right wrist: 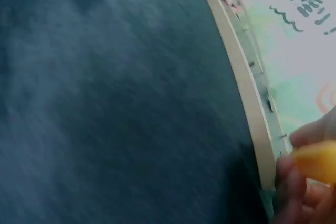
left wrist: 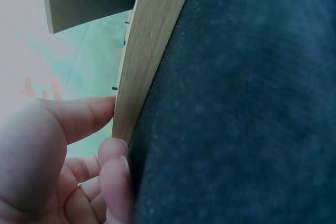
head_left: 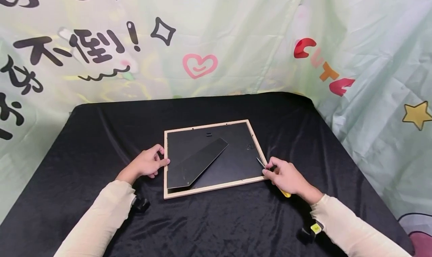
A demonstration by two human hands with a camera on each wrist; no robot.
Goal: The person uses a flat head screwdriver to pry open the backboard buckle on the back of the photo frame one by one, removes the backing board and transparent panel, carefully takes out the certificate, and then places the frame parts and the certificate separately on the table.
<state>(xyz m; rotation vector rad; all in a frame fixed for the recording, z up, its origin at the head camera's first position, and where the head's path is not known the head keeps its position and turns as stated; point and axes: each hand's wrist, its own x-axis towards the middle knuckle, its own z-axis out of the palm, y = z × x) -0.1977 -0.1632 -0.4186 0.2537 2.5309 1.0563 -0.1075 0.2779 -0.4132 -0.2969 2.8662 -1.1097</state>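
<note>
A picture frame (head_left: 216,183) of pale wood lies face down, its black backing board (head_left: 233,156) showing. A black easel stand (head_left: 202,161) slants across the board, its upper part raised. My left hand (head_left: 148,161) pinches the left side of the frame; in the left wrist view the thumb meets its upper edge and the fingers its outer side. At the lower right corner, my right hand (head_left: 287,176) holds a slim tool with a yellow handle (head_left: 285,193) and a thin metal tip (head_left: 260,162). That tip points over the board near the right side.
Black velvety cloth (head_left: 216,227) covers the table. Small dark tabs (right wrist: 251,64) stick out along the frame's inner edge. A printed curtain (head_left: 236,43) hangs behind and along the sides of the table. Dark wrist devices (head_left: 306,235) sit below both forearms.
</note>
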